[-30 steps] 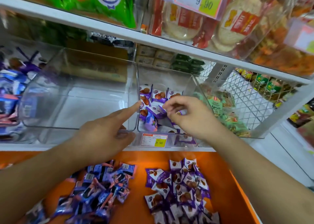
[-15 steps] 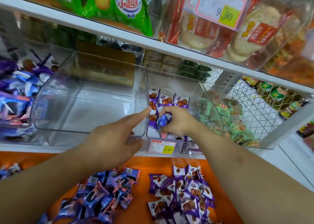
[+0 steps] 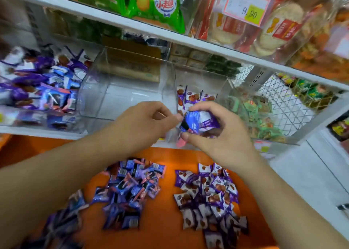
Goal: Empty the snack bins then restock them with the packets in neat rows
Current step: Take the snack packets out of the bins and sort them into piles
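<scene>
The right hand pinched a blue-and-pink packet between thumb and fingers, just before the part-stocked clear bin. The left hand, loosely curled, touched its left end; the bin lay straight beyond.

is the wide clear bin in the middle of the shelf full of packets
No, the wide clear bin holds no packets, while two piles of packets lie on the orange surface below.
</scene>
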The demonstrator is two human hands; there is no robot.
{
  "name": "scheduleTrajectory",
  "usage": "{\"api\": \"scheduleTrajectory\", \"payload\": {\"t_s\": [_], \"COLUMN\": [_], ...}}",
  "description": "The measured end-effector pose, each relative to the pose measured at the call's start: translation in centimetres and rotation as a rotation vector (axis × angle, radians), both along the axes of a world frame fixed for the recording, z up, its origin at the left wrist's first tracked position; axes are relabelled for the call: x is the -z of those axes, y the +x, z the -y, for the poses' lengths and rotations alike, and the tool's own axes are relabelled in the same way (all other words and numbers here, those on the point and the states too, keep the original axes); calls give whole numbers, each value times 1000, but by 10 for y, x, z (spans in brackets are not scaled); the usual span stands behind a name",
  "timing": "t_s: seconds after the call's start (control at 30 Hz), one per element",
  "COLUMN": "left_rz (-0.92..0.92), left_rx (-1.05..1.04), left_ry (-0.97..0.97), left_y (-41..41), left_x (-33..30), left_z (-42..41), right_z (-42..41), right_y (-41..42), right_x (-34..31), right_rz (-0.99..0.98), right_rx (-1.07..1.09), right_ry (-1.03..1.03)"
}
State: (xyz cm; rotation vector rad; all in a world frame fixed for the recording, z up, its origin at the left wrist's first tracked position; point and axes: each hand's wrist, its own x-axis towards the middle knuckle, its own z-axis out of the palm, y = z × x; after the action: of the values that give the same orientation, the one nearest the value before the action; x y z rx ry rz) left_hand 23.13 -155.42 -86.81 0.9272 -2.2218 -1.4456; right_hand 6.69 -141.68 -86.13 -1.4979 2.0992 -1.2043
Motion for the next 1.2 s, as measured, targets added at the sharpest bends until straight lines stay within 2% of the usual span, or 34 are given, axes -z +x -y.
{"api": "scheduleTrajectory", "payload": {"t_s": [0.07, 0.1, 0.17, 0.23, 0.33, 0.37, 0.47, 0.6, 0.7, 0.8, 0.9, 0.97, 1.07, 1.2], "left_rz": [12, 24, 54, 133, 391, 432, 455, 360, 228, 152, 82, 67, 92, 97], "left_rx": [26, 36, 30, 29, 74, 93, 158, 186, 200, 216, 163, 139, 131, 222], "left_ry": [326, 398, 418, 319, -75, -150, -180, -227, -241, -309, -424, -465, -505, -372], "left_y": [15, 23, 38, 51, 69, 73, 78, 65, 51, 34, 13, 0, -19, -30], "left_x": [-4, -2, 7, 21, 43, 49, 56, 47, 40, 37, 33, 30, 36, 49], "left_z": [-7, -7, -3, 5, 16, 16, 17, 23, 26, 28, 27, 27, 33, 38], "right_z": [3, 6, 9, 9, 6, 4, 1, -13, -31, -49, -61, -62, -50, 1], "right_y": [21, 30, 45, 51, 44, 40, 21, -12, -46, -81, -100, -101, -89, -95], "right_x": [12, 18, 28, 36, 45, 47, 50, 48, 49, 52, 49, 43, 34, 30], "right_rz": [-51, -72, -81, -102, -142, -122, -55, -117, -190, -267, -230, -166, -184, -149], "right_rx": [-32, -44, -66, -101, -138, -140, -151, -156, -74, 10, 62, 85, 144, 246], "right_ry": [41, 78, 184, 290, 354, 376, 475, 668, 863, 948, 932, 809, 560, 280]}}
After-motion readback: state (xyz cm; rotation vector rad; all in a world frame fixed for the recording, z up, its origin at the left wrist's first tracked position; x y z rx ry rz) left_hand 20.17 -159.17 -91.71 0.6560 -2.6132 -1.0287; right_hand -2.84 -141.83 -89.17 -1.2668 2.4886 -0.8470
